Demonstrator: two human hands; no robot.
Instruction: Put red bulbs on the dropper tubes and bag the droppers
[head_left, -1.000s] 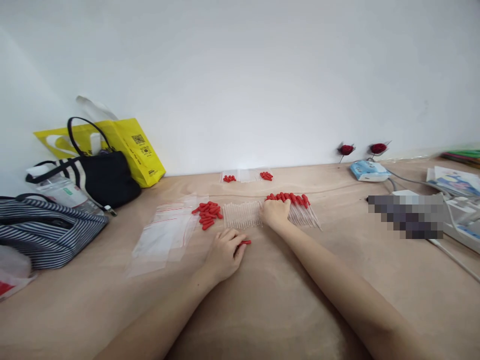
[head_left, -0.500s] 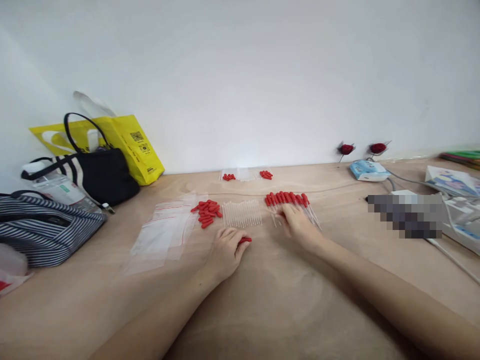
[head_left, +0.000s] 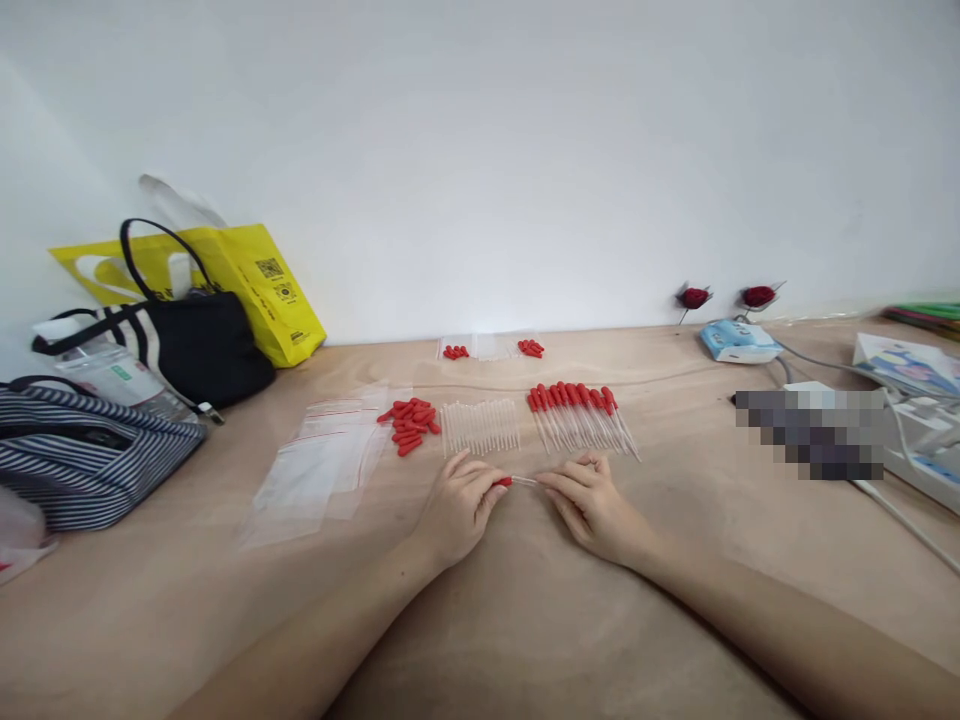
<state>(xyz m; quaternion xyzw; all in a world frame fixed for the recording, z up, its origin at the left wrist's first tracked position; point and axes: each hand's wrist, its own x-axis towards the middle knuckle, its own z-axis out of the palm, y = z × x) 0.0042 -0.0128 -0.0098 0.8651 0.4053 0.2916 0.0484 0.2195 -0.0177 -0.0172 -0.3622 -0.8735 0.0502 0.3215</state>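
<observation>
My left hand [head_left: 463,508] is closed, pinching a red rubber bulb [head_left: 504,481] between thumb and fingertips. Facing it, my right hand [head_left: 596,508] grips a thin clear dropper tube [head_left: 523,481], whose left end meets the bulb; whether it sits inside cannot be made out. Just beyond my left hand lie a heap of loose red bulbs [head_left: 410,425] and a row of bare tubes [head_left: 480,427]. A row of droppers with red bulbs on their far ends [head_left: 577,410] rests beyond my right hand.
Flat clear zip bags [head_left: 315,460] lie left of the bulbs. By the wall is another clear bag [head_left: 491,347] with red bulbs. Striped [head_left: 105,455], black [head_left: 210,345] and yellow bags [head_left: 277,300] stand left. A blue tissue pack [head_left: 739,341] and cables [head_left: 907,520] are right.
My right hand has come back from the dropper row towards me and left, bringing a tube to the red bulb. My left hand stays almost in place, still holding the bulb.
</observation>
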